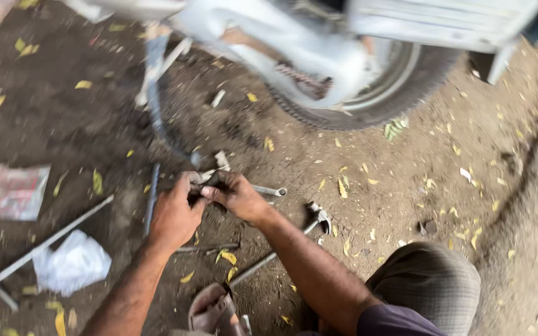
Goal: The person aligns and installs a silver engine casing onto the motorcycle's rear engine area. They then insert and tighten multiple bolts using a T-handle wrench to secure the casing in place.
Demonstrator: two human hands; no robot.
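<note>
Head view: the left hand (pixel 175 214) and right hand (pixel 235 194) meet low over the dirt ground (pixel 406 205), both pinched together on 1 small dark part (pixel 210 182), near the rear wheel (pixel 368 87).

both forearms reach forward and down, bare to past the elbow, and meet low in front of the body. the left hand (pixel 174 214) is curled, knuckles up, fingers bent inward toward the right hand (pixel 236 195). the right hand is also curled, thumb and fingers pinched together, touching the left hand's fingertips. the right elbow is bent just beside the raised knee.
</note>
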